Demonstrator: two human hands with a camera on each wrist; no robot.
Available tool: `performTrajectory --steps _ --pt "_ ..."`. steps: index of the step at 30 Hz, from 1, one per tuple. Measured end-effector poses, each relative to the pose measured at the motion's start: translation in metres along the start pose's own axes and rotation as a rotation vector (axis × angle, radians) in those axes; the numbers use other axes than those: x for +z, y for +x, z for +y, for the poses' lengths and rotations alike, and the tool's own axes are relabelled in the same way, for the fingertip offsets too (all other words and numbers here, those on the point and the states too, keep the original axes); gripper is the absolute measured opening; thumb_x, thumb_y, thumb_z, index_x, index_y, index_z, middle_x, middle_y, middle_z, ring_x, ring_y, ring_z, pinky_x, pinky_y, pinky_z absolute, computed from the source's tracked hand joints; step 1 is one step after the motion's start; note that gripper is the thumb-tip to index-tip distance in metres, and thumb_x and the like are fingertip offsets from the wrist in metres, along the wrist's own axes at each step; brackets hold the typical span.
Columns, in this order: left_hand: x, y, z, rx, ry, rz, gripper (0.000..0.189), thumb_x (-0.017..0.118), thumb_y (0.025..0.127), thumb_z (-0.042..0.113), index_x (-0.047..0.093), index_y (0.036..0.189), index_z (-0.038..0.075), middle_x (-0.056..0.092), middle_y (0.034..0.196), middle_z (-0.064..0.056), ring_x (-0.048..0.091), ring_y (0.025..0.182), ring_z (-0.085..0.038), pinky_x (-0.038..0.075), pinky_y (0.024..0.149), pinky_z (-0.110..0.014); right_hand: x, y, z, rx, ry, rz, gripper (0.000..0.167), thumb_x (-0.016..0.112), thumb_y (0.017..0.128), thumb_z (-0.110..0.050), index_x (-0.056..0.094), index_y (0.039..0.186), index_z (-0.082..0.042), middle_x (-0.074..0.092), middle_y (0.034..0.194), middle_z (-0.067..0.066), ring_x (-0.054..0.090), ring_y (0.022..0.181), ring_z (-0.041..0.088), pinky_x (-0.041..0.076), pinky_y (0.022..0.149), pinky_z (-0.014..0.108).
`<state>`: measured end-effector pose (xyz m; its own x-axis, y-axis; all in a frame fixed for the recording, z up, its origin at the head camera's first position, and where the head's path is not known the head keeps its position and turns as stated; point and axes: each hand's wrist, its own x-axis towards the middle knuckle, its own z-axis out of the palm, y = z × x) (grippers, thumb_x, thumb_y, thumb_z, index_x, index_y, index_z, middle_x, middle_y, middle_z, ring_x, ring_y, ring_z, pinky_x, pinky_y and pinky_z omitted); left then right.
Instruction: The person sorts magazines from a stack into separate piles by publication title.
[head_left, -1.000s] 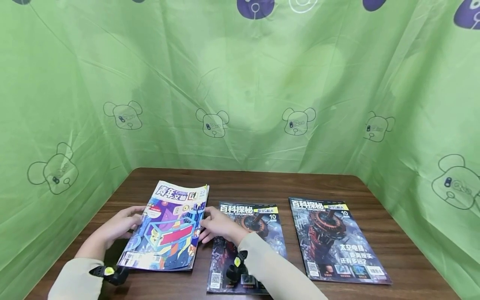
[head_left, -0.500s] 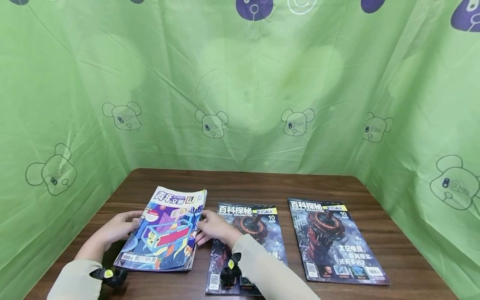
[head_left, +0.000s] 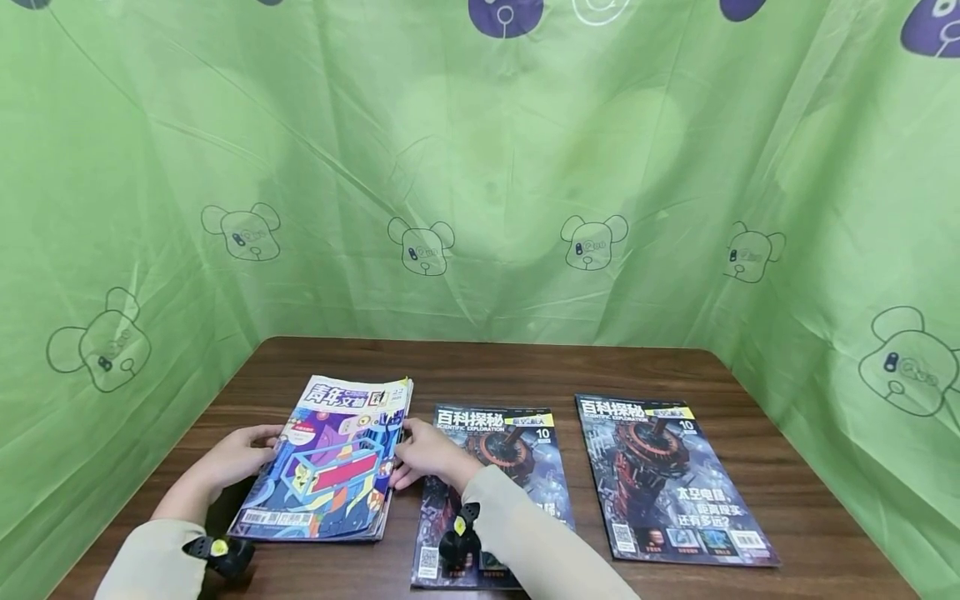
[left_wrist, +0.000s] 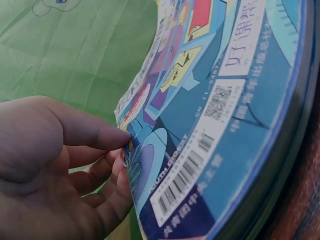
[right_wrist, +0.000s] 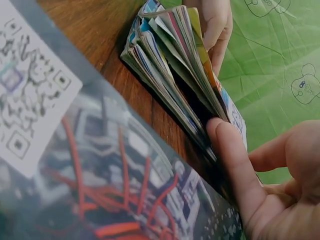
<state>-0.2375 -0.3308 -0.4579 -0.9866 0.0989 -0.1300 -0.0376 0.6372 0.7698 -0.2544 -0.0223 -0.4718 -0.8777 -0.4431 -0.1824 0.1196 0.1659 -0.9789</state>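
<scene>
At the left of the table in the head view lies a stack of magazines (head_left: 330, 467), its top cover blue, purple and white. My left hand (head_left: 238, 457) holds its left edge; in the left wrist view the thumb (left_wrist: 107, 136) lies at the cover's edge with the other fingers curled below. At the opposite edge, my right hand (head_left: 429, 454) grips the stack, its thumb (right_wrist: 232, 152) against the page edges in the right wrist view. There, a dark gap shows between upper and lower magazines (right_wrist: 170, 65). The right forearm passes over a dark magazine (head_left: 517, 450).
A second dark magazine (head_left: 667, 479) with the same cover lies further right on the brown wooden table (head_left: 495, 367). Green curtain (head_left: 480, 167) with bear drawings closes off the back and both sides.
The stack has shifted slightly toward me and to the left, its far edge now nearer. Both hands stay at its sides, the right moving slightly left with it.
</scene>
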Motion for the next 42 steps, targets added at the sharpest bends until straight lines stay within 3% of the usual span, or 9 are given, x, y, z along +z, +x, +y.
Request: performTrajectory --steps 10,21,32,38,42 --pt "0.002 0.000 0.001 0.007 0.045 0.005 0.049 0.048 0.100 0.006 0.038 0.137 -0.024 0.062 0.114 -0.030 0.061 0.093 -0.026 0.054 0.077 -0.038 -0.002 0.001 0.000 0.009 -0.004 0.012 0.061 0.051 0.098 0.002 0.023 0.152 0.010 0.062 0.083 0.018 0.070 0.062 0.027 0.061 0.058 0.035" --pt "0.003 -0.002 0.004 0.027 0.062 0.077 0.058 0.053 0.098 0.009 0.032 0.145 -0.018 0.044 0.132 -0.041 0.053 0.113 -0.045 0.049 0.090 -0.052 -0.004 -0.009 -0.007 -0.021 -0.058 0.003 0.064 0.051 0.095 0.000 0.023 0.152 0.009 0.064 0.085 0.019 0.071 0.065 0.033 0.061 0.056 0.036" --pt "0.008 -0.004 0.017 0.029 0.059 0.098 0.061 0.056 0.100 0.017 0.032 0.147 -0.014 0.048 0.130 -0.034 0.058 0.106 -0.037 0.049 0.080 -0.038 -0.010 -0.016 -0.013 -0.044 -0.090 -0.036 0.065 0.053 0.094 -0.003 0.025 0.152 0.008 0.065 0.087 0.020 0.070 0.064 0.029 0.061 0.057 0.036" --pt "0.013 -0.005 0.025 0.046 0.037 0.083 0.061 0.055 0.102 0.021 0.032 0.149 -0.010 0.046 0.134 -0.036 0.057 0.108 -0.038 0.050 0.083 -0.043 -0.018 -0.017 -0.011 -0.063 -0.103 -0.039 0.060 0.055 0.096 -0.006 0.030 0.150 0.007 0.064 0.086 0.019 0.069 0.062 0.023 0.061 0.056 0.035" --pt "0.016 -0.004 0.029 0.059 0.004 0.065 0.062 0.056 0.103 0.026 0.034 0.150 -0.007 0.049 0.132 -0.033 0.056 0.108 -0.037 0.050 0.081 -0.040 -0.024 -0.017 -0.008 -0.078 -0.110 -0.049 0.060 0.054 0.096 -0.006 0.030 0.150 0.006 0.064 0.085 0.019 0.068 0.062 0.022 0.061 0.056 0.036"
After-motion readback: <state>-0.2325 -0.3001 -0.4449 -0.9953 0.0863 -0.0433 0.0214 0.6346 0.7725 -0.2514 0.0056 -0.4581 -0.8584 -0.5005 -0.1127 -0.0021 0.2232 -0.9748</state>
